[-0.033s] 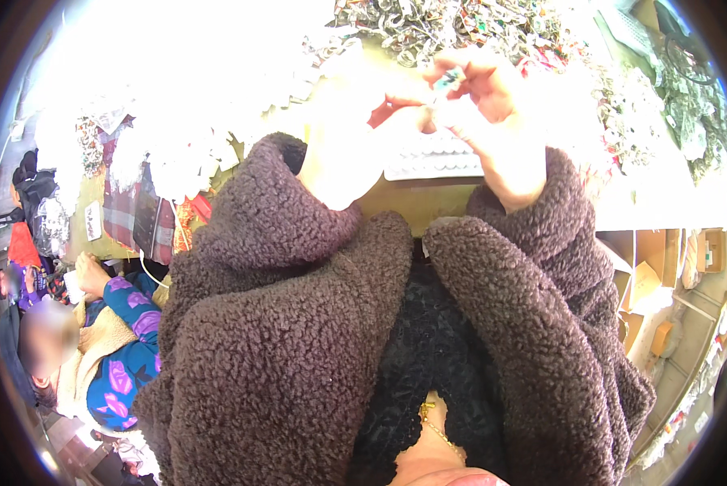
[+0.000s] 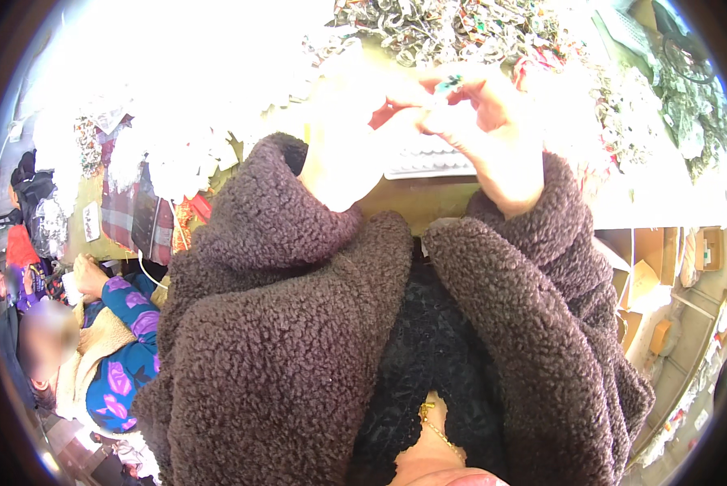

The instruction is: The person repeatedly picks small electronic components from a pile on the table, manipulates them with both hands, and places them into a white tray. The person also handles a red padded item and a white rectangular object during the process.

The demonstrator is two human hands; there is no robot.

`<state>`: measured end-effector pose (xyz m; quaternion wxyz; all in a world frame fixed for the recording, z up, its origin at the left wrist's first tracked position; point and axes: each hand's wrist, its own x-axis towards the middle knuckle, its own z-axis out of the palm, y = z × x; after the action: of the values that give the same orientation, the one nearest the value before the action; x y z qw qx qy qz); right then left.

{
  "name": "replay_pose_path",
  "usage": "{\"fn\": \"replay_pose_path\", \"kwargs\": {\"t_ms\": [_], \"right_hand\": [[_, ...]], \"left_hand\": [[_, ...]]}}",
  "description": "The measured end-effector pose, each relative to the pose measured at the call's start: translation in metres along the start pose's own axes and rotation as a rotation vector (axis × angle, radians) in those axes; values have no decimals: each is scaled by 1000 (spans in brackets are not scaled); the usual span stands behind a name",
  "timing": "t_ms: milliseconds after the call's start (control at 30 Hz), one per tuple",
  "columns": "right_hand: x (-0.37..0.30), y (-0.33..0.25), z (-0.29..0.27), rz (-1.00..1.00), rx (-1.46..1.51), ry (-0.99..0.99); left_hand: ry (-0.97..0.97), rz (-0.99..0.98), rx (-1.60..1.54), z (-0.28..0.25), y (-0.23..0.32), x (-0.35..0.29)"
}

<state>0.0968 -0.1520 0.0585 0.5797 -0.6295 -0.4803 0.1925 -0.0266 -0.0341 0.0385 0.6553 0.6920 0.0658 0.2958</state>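
Note:
Before me, above a white ridged tray [image 2: 432,166], my two hands meet at the fingertips. My left hand [image 2: 343,138] is washed out by glare; its fingers are bent in a pinch, and what they hold, if anything, is lost in the brightness. My right hand [image 2: 493,121] is closed, thumb toward the fingers, with a small teal-green piece [image 2: 449,83] at its index finger. The exact kind of that piece is too small to tell. Part of the tray lies hidden behind my hands.
A heap of small shiny clip-like pieces [image 2: 428,32] lies at the far middle. More piles [image 2: 692,113] are at the right. Pale pieces [image 2: 197,158] cover the left. Another person [image 2: 120,348] sits at the left; cardboard boxes [image 2: 647,275] stand low right.
My right hand has shifted slightly left, with its fingers turned a little. The teal-green piece now sits flatter on the finger. My left hand stays about where it was.

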Motion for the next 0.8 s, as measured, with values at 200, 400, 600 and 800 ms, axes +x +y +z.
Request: {"fn": "replay_pose_path", "kwargs": {"t_ms": [200, 400, 600, 800], "right_hand": [[-17, 4, 5, 91, 519, 62], [-2, 9, 3, 115, 114, 64], [-25, 13, -6, 35, -336, -105], [-33, 15, -8, -176, -707, -280]], "left_hand": [[-96, -282, -342, 3, -10, 0], [92, -336, -481, -18, -21, 13], [-114, 6, 220, -11, -22, -15], [-109, -123, 341, -4, -13, -29]]}}
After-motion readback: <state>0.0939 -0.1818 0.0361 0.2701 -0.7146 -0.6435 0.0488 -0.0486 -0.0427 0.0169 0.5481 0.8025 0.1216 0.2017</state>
